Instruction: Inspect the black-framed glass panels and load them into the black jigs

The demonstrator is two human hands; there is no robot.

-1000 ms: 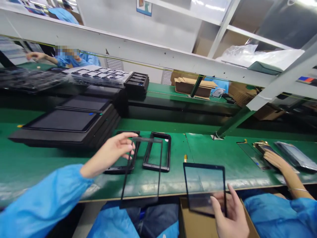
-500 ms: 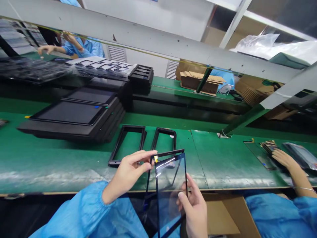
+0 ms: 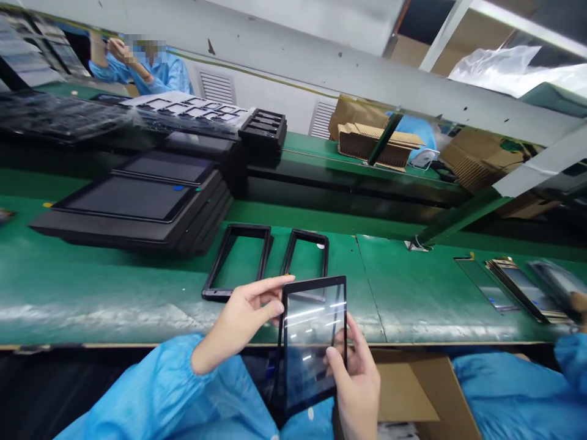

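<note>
Left hand (image 3: 243,318) pinches black frame (image 3: 279,348), right hand (image 3: 356,376) grips glass panel (image 3: 309,348), now laid over it lower-centre: likely aligning.

A clear, rectangular glass panel with a black border (image 3: 309,357) is slanting at the lower centre, reflecting white streaks and largely covering a thin black rectangular frame (image 3: 279,348).

Lower centre: left hand (image 3: 243,321) at upper-left corner of black-bordered clear panel (image 3: 307,354), right hand (image 3: 358,382) gripping its right edge. Mid-frame: two black frames (image 3: 265,256) on green bench (image 3: 114,296). Left: dark screens (image 3: 126,197) atop black stack (image 3: 204,211). Lower right: cardboard box (image 3: 452,391).
</note>
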